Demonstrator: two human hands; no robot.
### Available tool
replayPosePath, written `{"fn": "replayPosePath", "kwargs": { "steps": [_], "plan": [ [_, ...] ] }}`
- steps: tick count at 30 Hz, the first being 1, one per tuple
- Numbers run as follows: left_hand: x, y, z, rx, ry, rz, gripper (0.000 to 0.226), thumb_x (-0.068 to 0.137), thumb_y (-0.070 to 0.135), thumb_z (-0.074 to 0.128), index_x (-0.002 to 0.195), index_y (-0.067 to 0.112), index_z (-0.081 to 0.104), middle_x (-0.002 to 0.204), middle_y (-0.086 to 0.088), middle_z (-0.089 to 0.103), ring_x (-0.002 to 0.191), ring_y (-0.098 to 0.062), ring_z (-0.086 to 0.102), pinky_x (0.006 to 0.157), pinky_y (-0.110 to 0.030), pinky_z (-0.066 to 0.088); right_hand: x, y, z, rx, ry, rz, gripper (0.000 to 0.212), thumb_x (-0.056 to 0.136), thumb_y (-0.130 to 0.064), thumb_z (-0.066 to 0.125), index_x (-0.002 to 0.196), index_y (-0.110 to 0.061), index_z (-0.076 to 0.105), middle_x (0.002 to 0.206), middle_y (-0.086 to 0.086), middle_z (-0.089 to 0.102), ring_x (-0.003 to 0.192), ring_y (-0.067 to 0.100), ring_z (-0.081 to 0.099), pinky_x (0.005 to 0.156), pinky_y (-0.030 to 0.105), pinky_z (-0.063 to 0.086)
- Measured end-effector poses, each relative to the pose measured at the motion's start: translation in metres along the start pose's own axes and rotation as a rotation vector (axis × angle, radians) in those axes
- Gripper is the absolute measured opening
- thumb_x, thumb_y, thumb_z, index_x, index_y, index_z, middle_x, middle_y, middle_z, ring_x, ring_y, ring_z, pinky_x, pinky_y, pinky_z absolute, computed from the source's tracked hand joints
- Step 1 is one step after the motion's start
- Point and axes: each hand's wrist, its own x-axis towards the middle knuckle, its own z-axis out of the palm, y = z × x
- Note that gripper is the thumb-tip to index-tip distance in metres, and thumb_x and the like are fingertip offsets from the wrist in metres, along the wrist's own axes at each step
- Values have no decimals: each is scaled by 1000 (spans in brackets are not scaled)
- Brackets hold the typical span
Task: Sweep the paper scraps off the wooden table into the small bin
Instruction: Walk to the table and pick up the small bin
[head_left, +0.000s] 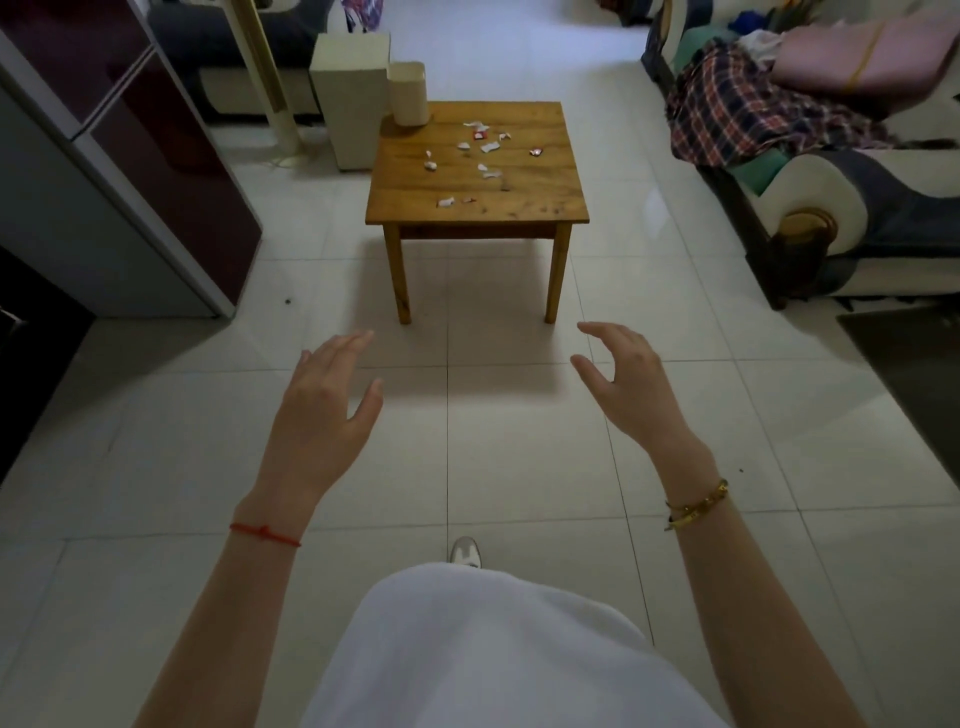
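Note:
A small square wooden table (540, 197) stands on the tiled floor ahead of me. Several white and red paper scraps (488, 147) lie scattered over its top. A small cream bin (409, 93) sits on the table's far left corner. My left hand (322, 410) and my right hand (628, 384) are raised in front of me over the floor, well short of the table. Both hold nothing, fingers spread and slightly curled.
A taller cream bin (350, 98) stands on the floor just left of the table. A dark-fronted cabinet (130, 171) lines the left side. A sofa piled with a plaid blanket (753, 111) runs along the right. A dark mat (914, 364) lies at right.

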Motion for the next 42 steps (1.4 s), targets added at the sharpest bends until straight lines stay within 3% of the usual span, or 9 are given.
{"fn": "replayPosePath", "kwargs": {
  "steps": [4, 10, 17, 20, 25, 29, 35, 42],
  "plan": [
    [65, -16, 5, 9, -49, -7, 52, 96, 29, 47, 145, 20, 35, 149, -2, 43, 141, -15, 34, 121, -38, 17, 62, 1, 11, -1, -2, 16, 42, 92, -30, 56, 131, -17, 49, 132, 2, 56, 126, 17, 46, 107, 29, 33],
    [163, -33, 21, 1, -94, -8, 51, 96, 28, 47, 145, 19, 37, 147, -1, 44, 139, -15, 36, 120, -31, 12, 143, 26, 33, -5, -15, 74, 41, 92, -32, 55, 131, -18, 49, 131, 2, 56, 124, 17, 47, 108, 36, 38],
    [288, -45, 58, -42, -103, -42, 49, 96, 28, 47, 144, 20, 38, 146, -2, 46, 138, -16, 38, 116, -47, 30, 264, 61, 54, 1, -41, 83, 41, 91, -29, 57, 130, -17, 49, 128, 3, 57, 121, 17, 50, 102, 25, 34],
    [348, -43, 69, -40, -92, -88, 50, 96, 29, 48, 144, 21, 38, 146, -1, 45, 138, -17, 38, 114, -47, 33, 333, 72, 49, 6, -55, 61, 40, 91, -26, 58, 129, -15, 51, 128, 3, 57, 120, 17, 50, 100, 24, 33],
    [447, -40, 81, -57, -37, -152, 50, 95, 29, 49, 143, 20, 40, 146, -3, 47, 137, -19, 39, 113, -48, 35, 455, 93, 37, 34, -32, -3, 38, 90, -26, 60, 126, -16, 53, 124, 4, 60, 118, 19, 51, 103, 36, 41],
    [513, -47, 87, -40, -11, -177, 49, 96, 32, 47, 142, 21, 40, 145, -1, 47, 136, -18, 41, 112, -49, 36, 536, 96, 35, 60, -45, -29, 37, 90, -24, 59, 125, -15, 54, 125, 4, 59, 120, 18, 49, 100, 25, 34],
    [591, -72, 103, -59, -24, -217, 50, 95, 33, 48, 143, 22, 39, 145, -1, 47, 135, -18, 41, 111, -47, 38, 621, 107, 58, 81, -106, -48, 37, 91, -25, 58, 126, -17, 53, 125, 2, 58, 119, 16, 50, 102, 34, 41],
    [699, -121, 124, -65, -55, -231, 49, 96, 32, 47, 143, 21, 40, 146, -1, 46, 135, -18, 42, 109, -43, 41, 714, 116, 109, 78, -157, 32, 36, 91, -27, 58, 126, -18, 54, 126, 0, 58, 121, 15, 48, 100, 26, 34]
  ]
}}
